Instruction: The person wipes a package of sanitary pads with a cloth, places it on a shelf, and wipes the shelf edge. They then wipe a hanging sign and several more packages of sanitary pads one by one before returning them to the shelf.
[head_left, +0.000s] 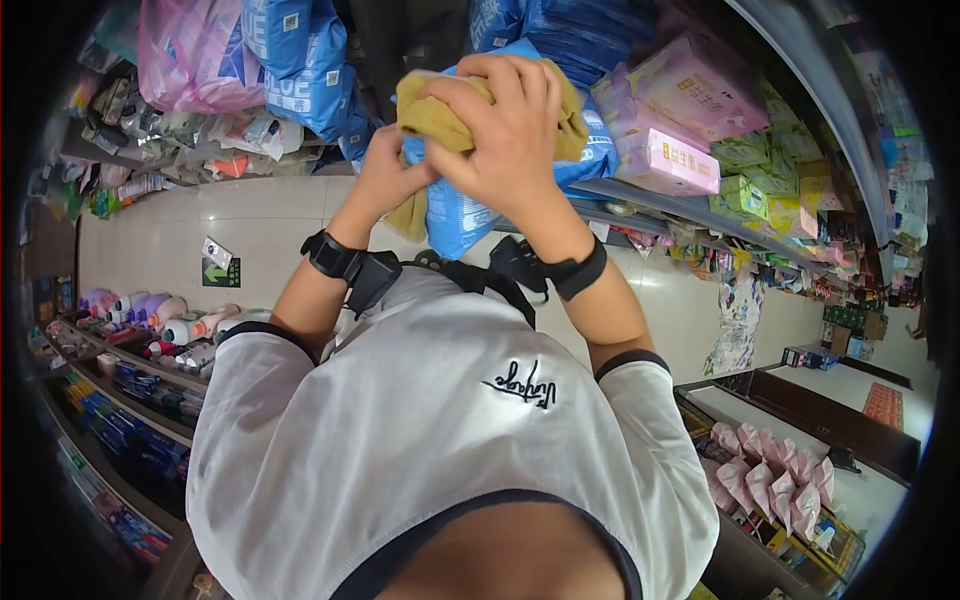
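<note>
A blue plastic packet with white print (458, 218) is held up in front of my chest. A mustard-yellow cloth (435, 112) drapes over its top, and part of it hangs down by my left wrist. My right hand (505, 140) lies over the cloth with its fingers curled, pressing it against the packet. At the packet's left edge is my left hand (392, 178), closed around it with the thumb in front. Its other fingers are mostly hidden behind the packet and cloth.
More blue packets (305, 85) and a pink plastic bag (195, 55) stand on the shelf ahead. Pink boxes (670, 160) line the shelf to the right. Bottles (185, 325) fill shelves at left; pink pouches (770, 480) stand at lower right. Tiled floor (280, 215) lies between.
</note>
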